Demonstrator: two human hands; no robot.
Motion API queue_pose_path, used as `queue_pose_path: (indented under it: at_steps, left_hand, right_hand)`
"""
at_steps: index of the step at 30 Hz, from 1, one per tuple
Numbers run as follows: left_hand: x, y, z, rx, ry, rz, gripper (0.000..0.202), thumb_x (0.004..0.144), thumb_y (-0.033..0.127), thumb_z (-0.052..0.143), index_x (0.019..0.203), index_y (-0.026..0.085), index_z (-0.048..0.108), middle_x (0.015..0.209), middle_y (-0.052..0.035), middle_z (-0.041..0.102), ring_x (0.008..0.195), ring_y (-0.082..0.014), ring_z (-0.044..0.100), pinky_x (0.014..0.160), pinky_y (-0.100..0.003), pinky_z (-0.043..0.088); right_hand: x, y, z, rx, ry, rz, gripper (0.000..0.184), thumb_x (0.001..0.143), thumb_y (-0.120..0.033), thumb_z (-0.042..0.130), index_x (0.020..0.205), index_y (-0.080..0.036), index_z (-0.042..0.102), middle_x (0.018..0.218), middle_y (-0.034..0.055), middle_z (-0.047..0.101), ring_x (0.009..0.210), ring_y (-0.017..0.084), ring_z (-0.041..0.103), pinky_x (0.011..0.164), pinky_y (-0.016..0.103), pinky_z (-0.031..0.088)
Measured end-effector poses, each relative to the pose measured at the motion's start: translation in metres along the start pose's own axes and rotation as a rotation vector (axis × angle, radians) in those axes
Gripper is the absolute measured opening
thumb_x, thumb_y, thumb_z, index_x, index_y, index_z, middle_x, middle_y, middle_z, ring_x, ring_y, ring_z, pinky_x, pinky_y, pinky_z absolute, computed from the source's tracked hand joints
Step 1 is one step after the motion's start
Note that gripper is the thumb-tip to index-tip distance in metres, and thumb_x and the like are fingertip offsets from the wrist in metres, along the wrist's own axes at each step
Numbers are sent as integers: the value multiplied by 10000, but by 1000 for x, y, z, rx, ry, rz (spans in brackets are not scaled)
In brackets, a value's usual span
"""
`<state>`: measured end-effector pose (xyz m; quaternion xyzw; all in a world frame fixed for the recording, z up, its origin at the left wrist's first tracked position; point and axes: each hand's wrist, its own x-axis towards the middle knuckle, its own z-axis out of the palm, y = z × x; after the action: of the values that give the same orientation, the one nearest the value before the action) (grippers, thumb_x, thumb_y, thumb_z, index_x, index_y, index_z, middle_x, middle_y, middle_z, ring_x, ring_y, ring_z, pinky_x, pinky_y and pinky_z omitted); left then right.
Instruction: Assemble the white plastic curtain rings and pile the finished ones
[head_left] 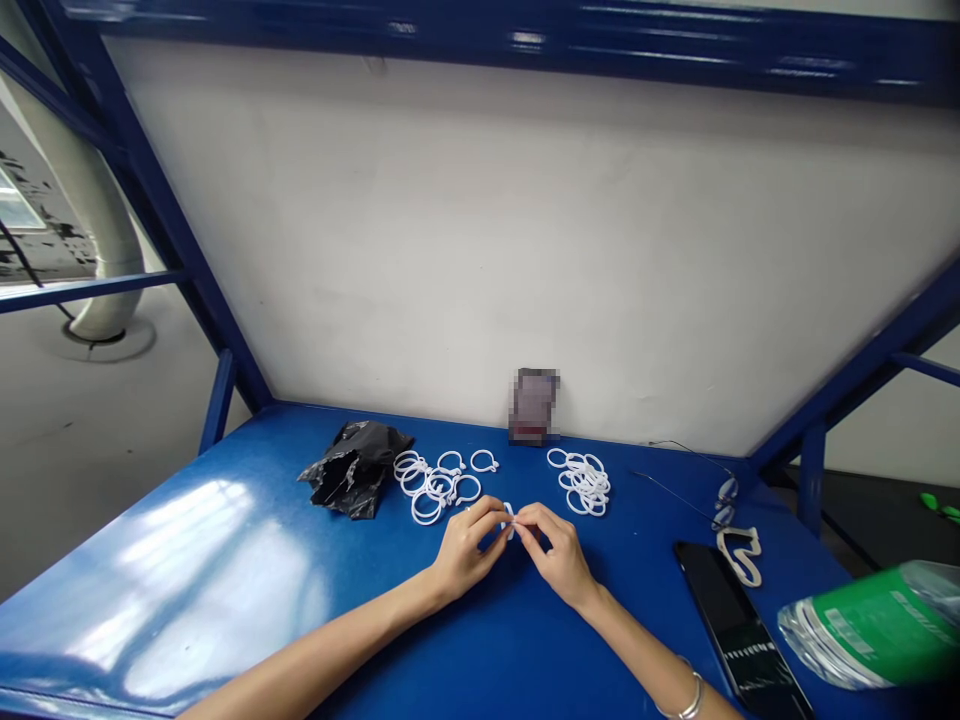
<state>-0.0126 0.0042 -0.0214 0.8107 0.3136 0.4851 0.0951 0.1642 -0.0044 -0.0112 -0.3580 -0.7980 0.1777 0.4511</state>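
Between my two hands is a small white plastic ring [509, 510], mostly hidden by the fingers. My left hand [474, 543] pinches it from the left, thumb and fingertips pressed together. From the right, my right hand [553, 550] pinches the same ring, and the fingertips of both hands meet. Just beyond my left hand lies a loose pile of white plastic rings [427, 507], each with a small clasp-like nub. A single ring [484, 461] rests slightly apart. Another heap of white rings [586, 487] lies beyond my right hand.
A crumpled black plastic bag [357, 470] lies left of the rings. A blurred dark packet [533, 407] leans against the wall. At right are eyeglasses [724, 502], a whitish looped strap [741, 556], a black phone [742, 632] and a green-labelled bottle [874, 625] on the blue table [360, 610].
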Motion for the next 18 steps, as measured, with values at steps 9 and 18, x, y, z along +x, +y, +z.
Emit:
queue_pose_path:
  at_steps: [9, 18]
  left_hand:
    - [1, 1, -1, -22, -37, -59, 130, 893, 163, 476, 946, 176, 594, 886, -76, 631, 697, -120, 606, 607, -206, 486]
    - [3, 6, 0, -191, -71, -297, 131, 902, 263, 498, 884, 167, 585, 860, -56, 599, 635, -108, 521, 576, -211, 426]
  right_hand:
    - [0, -2, 1, 25, 0, 62, 101, 916, -193, 488, 897, -213, 585, 840, 45, 638, 683, 155, 599, 616, 264, 473]
    - [-1, -2, 1, -18, 55, 73, 87, 908, -197, 506, 933, -221, 586, 889, 54, 646, 690, 158, 601, 616, 273, 474]
